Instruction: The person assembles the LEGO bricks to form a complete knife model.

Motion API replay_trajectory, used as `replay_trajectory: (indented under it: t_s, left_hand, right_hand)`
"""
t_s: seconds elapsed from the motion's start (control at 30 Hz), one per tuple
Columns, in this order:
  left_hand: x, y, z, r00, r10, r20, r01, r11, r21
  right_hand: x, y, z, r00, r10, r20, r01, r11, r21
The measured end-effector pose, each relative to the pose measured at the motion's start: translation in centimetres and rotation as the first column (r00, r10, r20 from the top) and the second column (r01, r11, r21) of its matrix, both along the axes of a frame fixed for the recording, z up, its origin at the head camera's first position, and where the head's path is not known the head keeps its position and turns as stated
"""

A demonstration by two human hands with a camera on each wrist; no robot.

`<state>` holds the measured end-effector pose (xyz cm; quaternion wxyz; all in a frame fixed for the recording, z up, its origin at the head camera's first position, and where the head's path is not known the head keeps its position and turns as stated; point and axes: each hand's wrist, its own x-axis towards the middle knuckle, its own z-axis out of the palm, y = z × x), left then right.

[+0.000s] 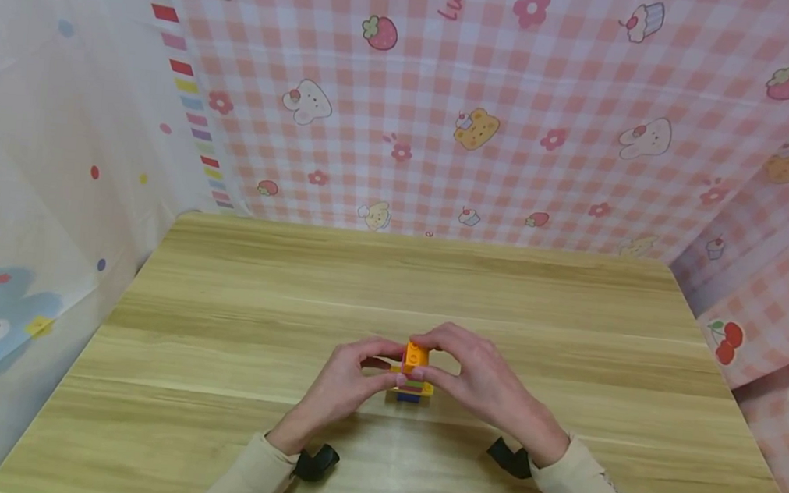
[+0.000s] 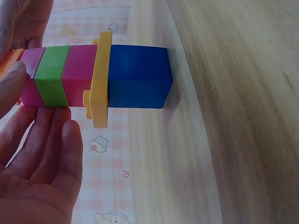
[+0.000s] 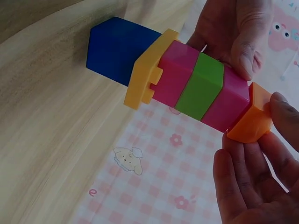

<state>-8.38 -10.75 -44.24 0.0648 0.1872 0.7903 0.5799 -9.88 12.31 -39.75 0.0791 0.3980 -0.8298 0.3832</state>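
A tower of toy building blocks stands upright on the table between the two hands. At its foot is a blue block (image 2: 140, 77), then a wider yellow plate (image 2: 100, 84) with studs showing. Above come a pink block (image 2: 80, 74), a green block (image 3: 201, 86) and a second pink block (image 3: 227, 100). The left hand (image 1: 348, 379) holds that upper pink block between thumb and fingers. An orange block (image 1: 416, 356) sits right at the top, pinched by the right hand (image 1: 484, 380) with thumb on one side and fingertips on the other.
The wood-grain table (image 1: 250, 281) reaches back to a pink checked cloth (image 1: 408, 91). A white patterned cloth (image 1: 38, 129) hangs at the left. Black wrist pieces (image 1: 316, 463) jut out beside both cuffs.
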Motion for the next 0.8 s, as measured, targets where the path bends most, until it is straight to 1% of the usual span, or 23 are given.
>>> replay_trajectory:
  t_s: [0.07, 0.23, 0.4, 0.5, 0.67, 0.8]
  left_hand:
    - [-0.01, 0.02, 0.06, 1.0, 0.001, -0.001, -0.001, 1.0, -0.009]
    - [-0.07, 0.05, 0.05, 1.0, 0.005, -0.03, -0.006, 1.0, -0.019]
    - [-0.08, 0.02, 0.14, 0.999, 0.008, -0.039, -0.009, 0.999, -0.032]
    - [-0.11, -0.02, 0.22, 0.999, 0.003, -0.038, -0.005, 0.999, -0.036]
    - [-0.13, -0.11, 0.27, 0.998, -0.006, -0.055, 0.003, 0.999, -0.04]
    - [-0.14, -0.15, 0.29, 0.999, -0.006, -0.047, 0.004, 0.999, -0.046]
  right_hand:
    - [0.0, 0.0, -0.08, 1.0, 0.003, -0.021, -0.003, 1.0, 0.004]
    - [-0.02, -0.03, -0.2, 0.998, 0.006, -0.061, -0.006, 1.0, 0.012]
    - [-0.12, -0.05, -0.15, 0.997, 0.027, -0.077, -0.025, 0.999, 0.021]
    - [-0.27, -0.02, 0.03, 0.997, 0.045, -0.055, -0.044, 0.999, 0.024]
    - [-0.57, 0.11, 0.29, 0.997, 0.075, 0.006, -0.075, 0.997, 0.017]
    - [-0.74, 0.2, 0.37, 0.995, 0.081, 0.056, -0.082, 0.997, 0.011]
